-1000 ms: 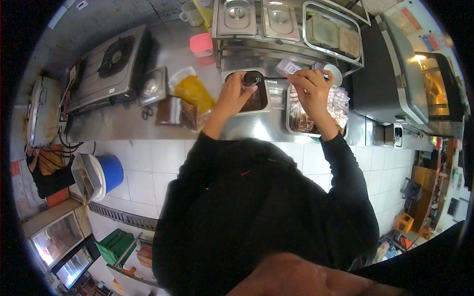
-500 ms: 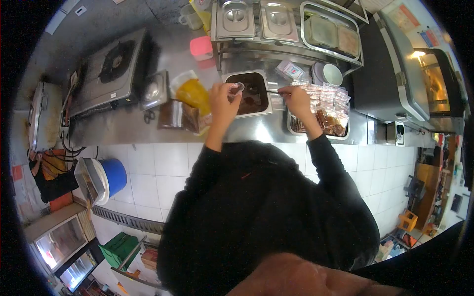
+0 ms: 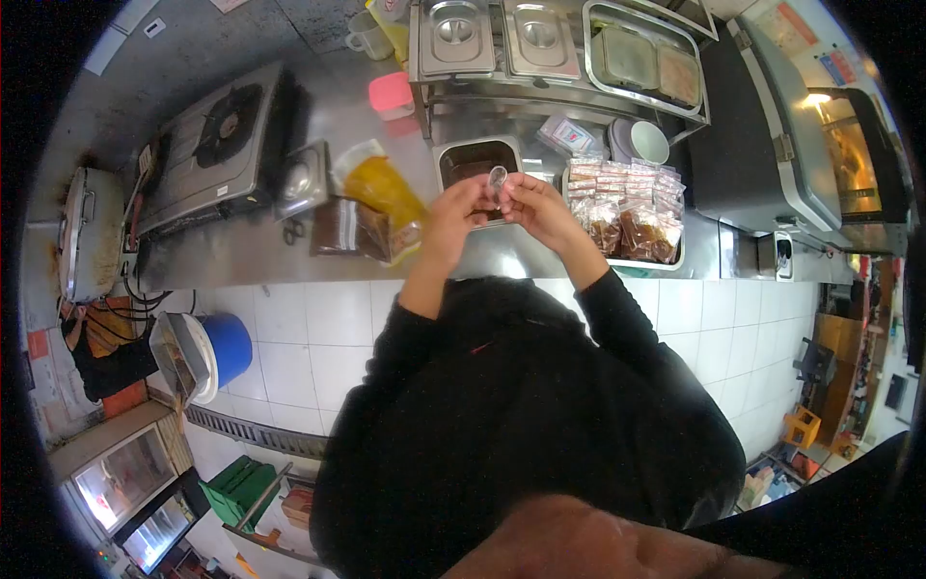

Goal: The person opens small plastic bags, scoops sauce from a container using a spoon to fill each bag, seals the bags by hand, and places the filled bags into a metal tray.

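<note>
Over the front part of a metal pan (image 3: 441, 164) of dark brown sauce, my left hand (image 3: 457, 217) and my right hand (image 3: 543, 214) meet. Between their fingertips is a small clear plastic cup (image 3: 498, 180), tilted on its side; both hands grip it. Right of my right hand, a tray (image 3: 675, 262) holds many small clear packets (image 3: 627, 180), some with brown contents. A bag of brown sauce (image 3: 338, 228) and a yellow bag (image 3: 378, 185) lie left of my left hand.
A gas stove (image 3: 207, 145) stands at the left, with a metal lid (image 3: 303, 179) and scissors (image 3: 293, 230) nearby. Behind are a pink-lidded box (image 3: 391, 96), a rack (image 3: 559, 96) of lidded pans, and stacked bowls (image 3: 648, 144). A blue bucket (image 3: 228, 345) stands on the floor.
My right hand has moved left, off the dark handle it held at the pan's edge, and now touches the cup. My left hand has shifted slightly right and toward me with the cup.
</note>
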### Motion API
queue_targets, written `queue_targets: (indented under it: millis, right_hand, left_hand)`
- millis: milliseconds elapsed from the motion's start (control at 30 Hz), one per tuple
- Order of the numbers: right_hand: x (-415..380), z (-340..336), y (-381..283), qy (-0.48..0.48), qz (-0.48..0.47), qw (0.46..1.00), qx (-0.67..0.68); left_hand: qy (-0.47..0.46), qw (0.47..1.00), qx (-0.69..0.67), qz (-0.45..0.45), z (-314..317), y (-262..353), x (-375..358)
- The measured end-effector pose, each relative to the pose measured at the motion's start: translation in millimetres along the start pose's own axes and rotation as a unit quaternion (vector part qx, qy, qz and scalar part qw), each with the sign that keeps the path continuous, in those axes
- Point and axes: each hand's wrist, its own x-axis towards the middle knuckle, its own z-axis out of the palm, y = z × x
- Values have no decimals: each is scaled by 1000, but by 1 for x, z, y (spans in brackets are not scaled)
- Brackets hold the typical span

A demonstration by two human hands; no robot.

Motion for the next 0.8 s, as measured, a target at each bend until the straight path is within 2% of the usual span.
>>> queue_targets:
  millis: [67, 167, 200, 267, 300, 333, 367, 400, 467, 500, 533, 600, 667, 767, 800]
  right_hand:
    - [-7, 3, -5, -20, 4, 999, -32]
    - [-16, 19, -14, -15, 8, 1000, -21]
    - [-18, 23, -16, -7, 9, 1000, -7]
    - [-20, 21, -13, 40, -83, 979, -182]
    - [-22, 23, -13, 63, -128, 953, -266]
    - [-24, 27, -12, 91, -190, 899, -385]
    - [-27, 32, -8, 118, -246, 825, -495]
    - [-29, 36, -6, 141, -297, 734, -594]
    - [-29, 35, -11, 136, -315, 772, -536]
    - [-30, 34, -17, 133, -325, 788, -506]
    - [-37, 42, -32, 128, -316, 772, -537]
    - [-36, 51, -43, 69, -382, 765, -515]
    - [-40, 47, -42, -3, -330, 815, -477]
    - [-37, 34, -32, -5, -318, 800, -509]
    - [-42, 44, -35, 10, -302, 825, -477]
  left_hand:
    - [-2, 985, -166, -41, -1, 6, -5]
    - [-65, 989, -130, -39, -9, -1, -2]
    - [-54, 993, -100, -33, -4, 4, -5]
    - [-31, 999, -39, -20, 9, 13, -11]
    - [-1, 993, 106, 60, 10, 9, -10]
    - [29, 959, 247, 137, 10, 3, -7]
    - [58, 898, 382, 210, 10, -2, -7]
    - [62, 874, 418, 240, 16, 2, -7]
    - [70, 817, 487, 302, 36, 27, -8]
    - [61, 853, 447, 263, 39, 36, -9]
    - [50, 885, 406, 223, 39, 46, -11]
    - [28, 927, 338, 157, 36, 59, -13]
    - [1, 952, 289, 104, 32, 67, -14]
    - [-30, 913, 351, 205, 27, 67, -14]
    - [-50, 883, 377, 274, 29, 69, -13]
